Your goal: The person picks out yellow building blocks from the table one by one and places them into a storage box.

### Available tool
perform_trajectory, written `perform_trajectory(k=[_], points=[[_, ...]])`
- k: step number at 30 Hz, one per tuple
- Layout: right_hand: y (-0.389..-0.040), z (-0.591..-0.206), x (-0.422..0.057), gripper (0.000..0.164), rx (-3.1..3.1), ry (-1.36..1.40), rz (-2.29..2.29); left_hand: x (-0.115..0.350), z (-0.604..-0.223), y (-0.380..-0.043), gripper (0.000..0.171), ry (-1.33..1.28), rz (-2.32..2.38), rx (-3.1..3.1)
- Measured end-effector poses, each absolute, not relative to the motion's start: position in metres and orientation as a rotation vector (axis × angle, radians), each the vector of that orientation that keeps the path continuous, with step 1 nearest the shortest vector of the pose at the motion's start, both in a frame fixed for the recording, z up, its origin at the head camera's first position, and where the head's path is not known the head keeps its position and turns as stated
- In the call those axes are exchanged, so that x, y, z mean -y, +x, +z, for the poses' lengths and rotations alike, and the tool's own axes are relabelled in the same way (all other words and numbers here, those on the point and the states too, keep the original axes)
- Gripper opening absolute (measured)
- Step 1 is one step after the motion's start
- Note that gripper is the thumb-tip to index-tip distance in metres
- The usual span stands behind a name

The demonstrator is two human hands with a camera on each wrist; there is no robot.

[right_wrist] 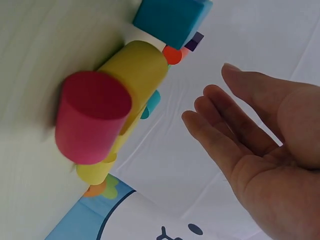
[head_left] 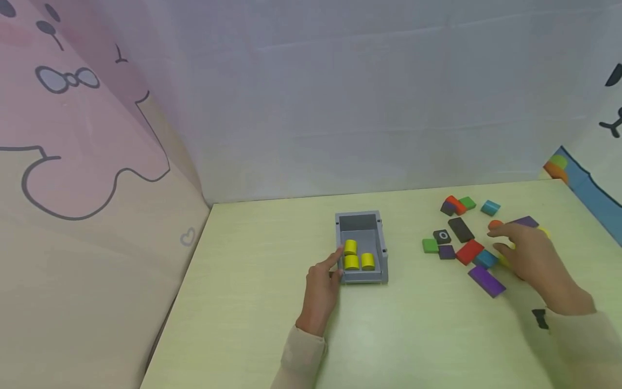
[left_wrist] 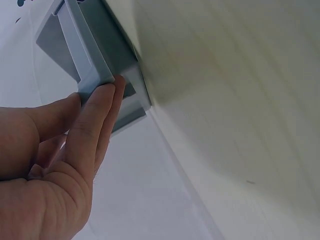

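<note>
My left hand [head_left: 320, 294] pinches the near left wall of a grey open box [head_left: 359, 214], thumb and fingers on either side of its rim in the left wrist view. Inside the box, near its front, are three yellow cylinders [head_left: 367, 262]. My right hand [head_left: 532, 259] hovers over the right part of a scatter of coloured blocks, its fingers parted and nothing between them. Beside it in the right wrist view are a pinkish-red cylinder [right_wrist: 90, 122], a yellow cylinder [right_wrist: 140, 65] and a teal block [right_wrist: 170, 20]. The hand partly hides yellow pieces in the head view.
Left of my right hand lie a purple block [head_left: 487, 281], a red block [head_left: 470, 252], a blue block [head_left: 485, 259], a black block [head_left: 461, 229] and a green block [head_left: 430, 246]. A teal cylinder [head_left: 491, 207] lies farther back. White cloth [head_left: 379, 108] hangs behind the table.
</note>
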State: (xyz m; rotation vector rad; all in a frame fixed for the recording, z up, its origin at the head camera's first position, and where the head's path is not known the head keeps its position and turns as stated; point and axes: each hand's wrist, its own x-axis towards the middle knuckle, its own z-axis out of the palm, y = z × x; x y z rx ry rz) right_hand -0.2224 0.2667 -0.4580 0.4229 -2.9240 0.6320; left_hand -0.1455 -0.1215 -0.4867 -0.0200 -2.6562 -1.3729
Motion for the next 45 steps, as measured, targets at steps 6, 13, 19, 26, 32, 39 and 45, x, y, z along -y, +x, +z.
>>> perform_trajectory(k=[6,13,19,26,32,39,45], points=[[-0.218,-0.459,-0.271,0.029,2.978,0.372,0.62,0.121,-0.487,-0.145,0.056,-0.007,-1.377,2.656],[-0.215,-0.464,-0.278,0.028,3.044,0.318,0.622,0.12,-0.485,-0.145,0.057,0.028,-1.389,2.652],[-0.211,-0.466,-0.281,0.029,3.093,0.264,0.625,0.12,-0.484,-0.144,0.057,0.031,-1.39,2.656],[-0.21,-0.467,-0.282,0.031,3.099,0.318,0.576,0.121,-0.485,-0.145,0.057,0.021,-1.392,2.655],[-0.212,-0.472,-0.283,0.032,3.091,0.413,0.561,0.12,-0.486,-0.146,0.056,0.011,-1.407,2.656],[-0.212,-0.476,-0.281,0.031,3.028,0.445,0.566,0.12,-0.485,-0.145,0.056,0.008,-1.372,2.665],[-0.211,-0.478,-0.28,0.031,3.063,0.407,0.558,0.12,-0.486,-0.146,0.057,0.015,-1.357,2.672]])
